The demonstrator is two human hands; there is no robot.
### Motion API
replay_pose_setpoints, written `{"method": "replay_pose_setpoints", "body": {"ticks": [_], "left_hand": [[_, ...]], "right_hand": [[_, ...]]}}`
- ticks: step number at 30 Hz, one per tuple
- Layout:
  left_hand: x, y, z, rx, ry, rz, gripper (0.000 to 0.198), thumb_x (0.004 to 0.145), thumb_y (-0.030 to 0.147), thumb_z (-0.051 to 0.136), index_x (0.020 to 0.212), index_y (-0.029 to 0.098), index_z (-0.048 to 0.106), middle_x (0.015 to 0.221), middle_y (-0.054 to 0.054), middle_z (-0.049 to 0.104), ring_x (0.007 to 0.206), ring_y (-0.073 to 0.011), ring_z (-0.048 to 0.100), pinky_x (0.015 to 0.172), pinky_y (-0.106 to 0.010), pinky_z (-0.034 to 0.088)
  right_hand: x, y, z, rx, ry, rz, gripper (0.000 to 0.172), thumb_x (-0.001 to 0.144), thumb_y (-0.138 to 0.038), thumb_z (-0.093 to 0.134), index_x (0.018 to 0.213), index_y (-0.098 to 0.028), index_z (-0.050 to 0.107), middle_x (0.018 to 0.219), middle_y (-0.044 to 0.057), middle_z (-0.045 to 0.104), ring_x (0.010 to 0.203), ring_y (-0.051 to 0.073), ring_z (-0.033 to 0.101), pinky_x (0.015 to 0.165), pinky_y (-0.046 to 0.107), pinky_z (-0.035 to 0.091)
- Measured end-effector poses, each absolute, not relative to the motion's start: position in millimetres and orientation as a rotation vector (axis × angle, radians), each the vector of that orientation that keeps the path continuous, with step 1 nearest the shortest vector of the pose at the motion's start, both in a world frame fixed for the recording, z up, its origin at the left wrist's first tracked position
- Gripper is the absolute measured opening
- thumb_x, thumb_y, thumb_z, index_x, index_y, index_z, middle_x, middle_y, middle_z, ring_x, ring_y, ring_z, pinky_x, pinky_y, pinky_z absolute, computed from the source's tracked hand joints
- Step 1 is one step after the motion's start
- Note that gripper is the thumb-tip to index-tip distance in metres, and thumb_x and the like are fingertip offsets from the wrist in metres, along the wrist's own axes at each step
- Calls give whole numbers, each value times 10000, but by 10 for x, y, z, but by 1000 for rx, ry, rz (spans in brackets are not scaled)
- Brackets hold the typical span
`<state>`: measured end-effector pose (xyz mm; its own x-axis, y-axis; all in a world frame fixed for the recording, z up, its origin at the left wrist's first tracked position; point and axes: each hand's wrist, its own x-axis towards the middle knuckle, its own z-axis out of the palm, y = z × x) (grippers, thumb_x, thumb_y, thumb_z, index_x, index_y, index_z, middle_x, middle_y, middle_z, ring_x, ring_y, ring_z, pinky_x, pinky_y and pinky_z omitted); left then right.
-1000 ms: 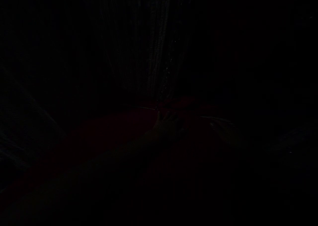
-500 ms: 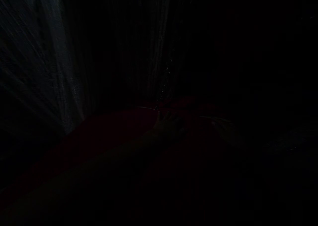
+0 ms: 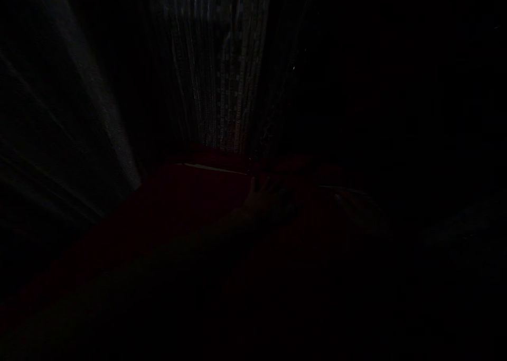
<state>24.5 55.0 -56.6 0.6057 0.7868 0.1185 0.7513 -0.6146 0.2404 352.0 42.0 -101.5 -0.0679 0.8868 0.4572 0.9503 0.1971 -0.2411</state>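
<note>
At centre of frame: left hand (image 3: 263,197), faint, resting on dark red cloth (image 3: 178,202).
Light: very low; most detail lost.
Cloth: spreads from centre toward lower left; a pale thin edge (image 3: 216,168) crosses its far side.
Backdrop: striped woven fabric (image 3: 217,86) hangs behind; a grey fold (image 3: 79,112) at left.
Placement: hand probably steadies the cloth, judging by contact.
Fingers: curled toward the cloth; spread or pinching, cannot tell.
Right hand: a dim shape at right; cannot tell.
</note>
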Motion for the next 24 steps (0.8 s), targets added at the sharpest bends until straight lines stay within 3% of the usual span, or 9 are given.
{"method": "replay_pose_setpoints", "body": {"ticks": [6,16,24], "left_hand": [[246,557,-572,2666,1284,297,705,1115,665,351,1682,266,474,1809,-129,331,1693,-416,242,1319,-805,69],[250,558,-552,2661,1289,285,712,1111,672,359,1687,265,464,1814,-131,316,1698,-416,226,1321,-802,80],[248,536,-533,2659,1302,281,711,1115,672,351,1688,266,459,1818,-115,312,1699,-414,221,1330,-789,93]], "right_hand": [[3542,421,-1034,-1731,-1953,-205,693,1065,-635,310,1383,-196,741,1430,171,687,1400,402,629,1293,624,425],[3664,494,-1094,-1743,-1974,-246,723,1058,-651,299,1362,-171,746,1436,144,690,1374,375,649,1292,607,439],[3516,424,-1025,-1718,-2135,-321,542,1111,-553,405,1465,-265,696,1524,104,636,1464,294,584,1328,522,406]]}}
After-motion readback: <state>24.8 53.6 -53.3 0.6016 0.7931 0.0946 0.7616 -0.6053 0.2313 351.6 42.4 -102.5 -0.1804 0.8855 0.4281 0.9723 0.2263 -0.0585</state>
